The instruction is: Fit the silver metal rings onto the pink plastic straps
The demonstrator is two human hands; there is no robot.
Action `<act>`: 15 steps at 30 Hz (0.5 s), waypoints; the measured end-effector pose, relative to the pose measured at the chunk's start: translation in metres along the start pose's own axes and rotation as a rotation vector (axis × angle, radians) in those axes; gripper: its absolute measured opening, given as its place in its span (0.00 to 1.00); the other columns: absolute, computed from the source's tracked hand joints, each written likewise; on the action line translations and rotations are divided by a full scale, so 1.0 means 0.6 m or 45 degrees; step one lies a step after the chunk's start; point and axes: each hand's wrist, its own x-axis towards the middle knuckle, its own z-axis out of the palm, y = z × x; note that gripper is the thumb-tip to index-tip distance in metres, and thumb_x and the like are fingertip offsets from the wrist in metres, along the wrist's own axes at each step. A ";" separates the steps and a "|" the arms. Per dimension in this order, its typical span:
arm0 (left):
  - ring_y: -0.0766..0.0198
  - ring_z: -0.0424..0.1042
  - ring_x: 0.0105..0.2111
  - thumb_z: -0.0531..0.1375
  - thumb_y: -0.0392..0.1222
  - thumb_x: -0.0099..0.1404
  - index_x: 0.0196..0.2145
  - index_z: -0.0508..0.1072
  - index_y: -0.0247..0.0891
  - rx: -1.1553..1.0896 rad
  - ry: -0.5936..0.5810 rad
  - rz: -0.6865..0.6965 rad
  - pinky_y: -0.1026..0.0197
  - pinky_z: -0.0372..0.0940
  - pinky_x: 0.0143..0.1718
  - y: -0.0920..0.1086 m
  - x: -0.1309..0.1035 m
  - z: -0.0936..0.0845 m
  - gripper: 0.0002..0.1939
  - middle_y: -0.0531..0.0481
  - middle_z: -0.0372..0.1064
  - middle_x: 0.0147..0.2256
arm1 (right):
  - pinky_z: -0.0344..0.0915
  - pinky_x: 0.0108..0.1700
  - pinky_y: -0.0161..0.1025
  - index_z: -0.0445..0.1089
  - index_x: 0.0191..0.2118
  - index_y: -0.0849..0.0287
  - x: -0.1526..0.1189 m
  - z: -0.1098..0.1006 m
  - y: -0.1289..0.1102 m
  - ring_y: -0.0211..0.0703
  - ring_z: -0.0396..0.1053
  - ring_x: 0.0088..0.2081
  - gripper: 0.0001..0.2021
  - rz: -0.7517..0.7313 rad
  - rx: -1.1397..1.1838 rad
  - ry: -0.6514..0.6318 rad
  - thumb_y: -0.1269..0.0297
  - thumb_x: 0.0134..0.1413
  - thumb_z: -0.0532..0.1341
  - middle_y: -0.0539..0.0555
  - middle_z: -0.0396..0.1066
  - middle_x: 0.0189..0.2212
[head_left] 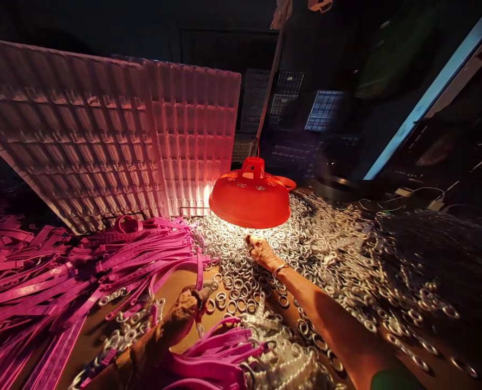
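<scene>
My left hand (pixel 194 299), its fingers dark and partly in shadow, is closed on a pink strap (pixel 200 271) that rises from its grip and bends over at the top. My right hand (pixel 262 252), with a bracelet at the wrist, reaches over the heap of metal rings (pixel 241 265) just below the lamp. Its fingers are drawn together in a pinch; what is between the fingertips, if anything, cannot be made out. Loose rings lie on the brown tabletop (pixel 184 279) beside my left fingers.
A red lamp (pixel 249 203) hangs low over the rings. Long pink straps (pixel 62 281) spread across the left, with more pink straps (pixel 212 360) at the front. Whitish, twisted strips (pixel 281 346) lie nearby. Translucent ribbed panels (pixel 102 130) stand at the back left.
</scene>
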 end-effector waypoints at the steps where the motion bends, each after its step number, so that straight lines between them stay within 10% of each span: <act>1: 0.75 0.52 0.11 0.61 0.60 0.51 0.14 0.62 0.35 0.019 0.001 0.023 0.69 0.46 0.14 0.005 -0.003 0.003 0.26 0.56 0.55 0.10 | 0.54 0.30 0.37 0.68 0.32 0.58 -0.007 -0.005 -0.002 0.41 0.61 0.26 0.16 -0.030 0.024 0.031 0.79 0.40 0.49 0.55 0.67 0.24; 6: 0.72 0.60 0.17 0.60 0.57 0.53 0.22 0.69 0.33 -0.035 -0.183 0.055 0.68 0.52 0.19 0.026 -0.016 0.022 0.21 0.51 0.66 0.20 | 0.51 0.25 0.37 0.65 0.32 0.58 -0.048 -0.014 -0.021 0.38 0.57 0.21 0.11 -0.132 0.121 0.153 0.75 0.47 0.48 0.51 0.63 0.20; 15: 0.73 0.49 0.16 0.59 0.50 0.53 0.27 0.67 0.35 -0.014 0.058 0.170 0.67 0.44 0.17 0.077 -0.019 0.087 0.13 0.57 0.58 0.18 | 0.47 0.22 0.34 0.63 0.30 0.61 -0.078 0.003 -0.055 0.33 0.50 0.20 0.06 -0.360 0.328 0.294 0.72 0.53 0.50 0.49 0.59 0.18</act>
